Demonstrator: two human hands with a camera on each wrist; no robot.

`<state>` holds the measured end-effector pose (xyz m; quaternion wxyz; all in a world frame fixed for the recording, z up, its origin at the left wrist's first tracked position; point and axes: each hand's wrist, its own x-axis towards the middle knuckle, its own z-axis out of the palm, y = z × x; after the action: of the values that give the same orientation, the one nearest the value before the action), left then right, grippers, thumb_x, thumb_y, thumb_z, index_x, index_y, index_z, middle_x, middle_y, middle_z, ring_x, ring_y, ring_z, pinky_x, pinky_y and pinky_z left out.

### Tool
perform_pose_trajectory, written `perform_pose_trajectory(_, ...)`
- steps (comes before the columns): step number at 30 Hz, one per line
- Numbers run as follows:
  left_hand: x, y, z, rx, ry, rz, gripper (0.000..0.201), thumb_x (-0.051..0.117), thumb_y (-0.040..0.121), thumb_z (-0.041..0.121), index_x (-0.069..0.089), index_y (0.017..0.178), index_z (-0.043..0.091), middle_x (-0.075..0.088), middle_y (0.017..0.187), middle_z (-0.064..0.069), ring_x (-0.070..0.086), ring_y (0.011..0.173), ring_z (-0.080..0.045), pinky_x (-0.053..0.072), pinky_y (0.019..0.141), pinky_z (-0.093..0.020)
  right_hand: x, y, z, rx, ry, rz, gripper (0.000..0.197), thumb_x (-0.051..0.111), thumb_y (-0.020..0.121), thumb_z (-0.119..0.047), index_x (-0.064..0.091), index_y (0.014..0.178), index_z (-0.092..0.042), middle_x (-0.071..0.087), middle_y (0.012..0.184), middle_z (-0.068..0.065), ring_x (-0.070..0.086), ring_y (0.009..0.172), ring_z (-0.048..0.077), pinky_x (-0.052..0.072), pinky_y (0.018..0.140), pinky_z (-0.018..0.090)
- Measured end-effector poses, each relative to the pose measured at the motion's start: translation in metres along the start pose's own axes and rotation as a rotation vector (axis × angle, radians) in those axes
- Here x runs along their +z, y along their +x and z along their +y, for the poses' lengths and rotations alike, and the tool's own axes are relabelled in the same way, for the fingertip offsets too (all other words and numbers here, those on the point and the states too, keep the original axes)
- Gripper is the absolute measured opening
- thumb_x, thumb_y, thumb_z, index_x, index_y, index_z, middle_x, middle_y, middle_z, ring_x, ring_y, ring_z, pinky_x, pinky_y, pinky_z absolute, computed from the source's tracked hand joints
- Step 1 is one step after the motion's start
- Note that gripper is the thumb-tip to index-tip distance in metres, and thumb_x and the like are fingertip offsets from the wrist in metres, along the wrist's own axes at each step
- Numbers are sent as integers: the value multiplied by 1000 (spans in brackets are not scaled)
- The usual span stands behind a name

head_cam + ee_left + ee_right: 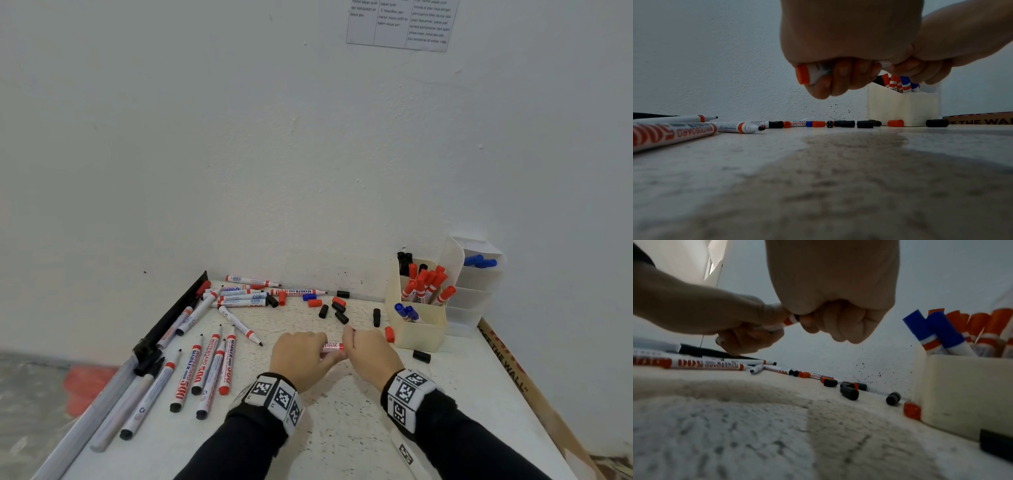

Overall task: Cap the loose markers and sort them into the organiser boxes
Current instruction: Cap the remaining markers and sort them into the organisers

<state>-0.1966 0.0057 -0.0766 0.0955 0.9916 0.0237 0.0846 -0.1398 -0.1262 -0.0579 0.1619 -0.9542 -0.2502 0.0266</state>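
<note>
A white whiteboard marker point(333, 346) with red bands is held level above the table point(342, 428) between both hands. My left hand point(320, 354) grips its barrel; the red tail end point(802, 76) sticks out of that fist. My right hand point(350, 344) curls round the marker's other end point(789, 321), pinching it; something dark shows at the pinch, and I cannot tell whether it is a nib or a cap. Several uncapped markers point(209, 370) lie to the left. Loose black and red caps point(337, 308) are scattered behind the hands. The cream organiser box point(421, 337) at the right holds capped black, red and blue markers.
A second white organiser point(476, 294) with blue markers stands behind the cream one, against the wall. A black cap point(421, 356) and a red cap point(389, 334) lie by the box. A black bar point(171, 322) lines the table's left edge, and a cardboard strip point(507, 363) the right.
</note>
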Motion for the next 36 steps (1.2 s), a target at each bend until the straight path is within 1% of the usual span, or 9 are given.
perform_pose_trajectory(3, 0, 0, 2, -65, -61, -63, 56, 25, 87, 69, 32, 58, 21, 38, 57, 7, 43, 60, -15, 27, 48, -25, -7, 3, -1, -45, -42, 6, 39, 18, 101, -27, 50, 89, -7, 47, 80, 12, 45, 75, 22, 39, 70, 32)
perform_pose_trajectory(10, 7, 2, -1, -167, -232, -196, 63, 26, 83, 74, 31, 54, 18, 34, 54, 4, 33, 47, -11, 26, 47, -24, 2, 13, 8, -213, -260, 38, 63, 5, 96, -41, 59, 104, -10, 55, 80, 3, 53, 73, 16, 38, 59, 26)
perform_pose_trajectory(14, 8, 2, 0, -207, -259, -192, 62, 22, 87, 70, 39, 60, 17, 37, 57, 5, 39, 53, -13, 29, 51, -25, -3, 15, 14, -131, -237, 67, 42, 22, 101, -33, 57, 98, -11, 55, 82, 6, 50, 75, 20, 36, 65, 28)
perform_pose_trajectory(16, 8, 5, 0, -224, -250, -138, 57, 23, 90, 66, 46, 73, 17, 41, 60, 7, 45, 60, -13, 32, 52, -25, -4, 18, 13, -57, -96, 78, 39, 22, 100, -34, 54, 99, -12, 54, 86, 7, 48, 78, 21, 40, 70, 32)
perform_pose_trajectory(19, 10, 7, -5, -286, -261, -89, 44, 24, 96, 54, 45, 83, 18, 44, 66, 6, 42, 58, -10, 32, 51, -22, 3, 35, 15, 71, 195, 114, 32, 34, 99, -28, 48, 121, -9, 54, 121, 9, 52, 106, 20, 43, 90, 32)
perform_pose_trajectory(21, 12, 7, -7, -331, -316, -79, 33, 26, 98, 42, 44, 85, 18, 41, 67, 6, 38, 56, -7, 30, 50, -21, 7, 43, 16, 98, 391, 5, 51, 44, 97, -22, 26, 142, -9, 34, 146, 9, 36, 132, 21, 32, 110, 32)
perform_pose_trajectory(24, 16, 9, -9, -358, -378, -75, 24, 29, 98, 32, 46, 91, 16, 42, 73, 5, 39, 59, -7, 34, 55, -20, 5, 47, 21, 133, 399, -101, 71, 48, 93, -11, 3, 149, -12, 8, 156, 6, 19, 142, 24, 21, 117, 36)
perform_pose_trajectory(31, 23, 13, -12, -373, -368, -115, 31, 34, 97, 33, 51, 114, 13, 43, 94, 0, 46, 83, -15, 47, 85, -31, 13, 40, 35, 455, -62, -124, 53, 38, 96, -10, 16, 142, 3, 24, 145, 18, 31, 133, 29, 31, 109, 32)
perform_pose_trajectory(36, 24, 14, -12, -350, -428, -171, 32, 38, 95, 29, 54, 116, 12, 52, 94, -2, 51, 79, -15, 48, 76, -28, 11, 36, 34, 448, -91, -74, 39, 40, 95, -9, 35, 132, -1, 34, 138, 17, 45, 123, 26, 37, 99, 26)
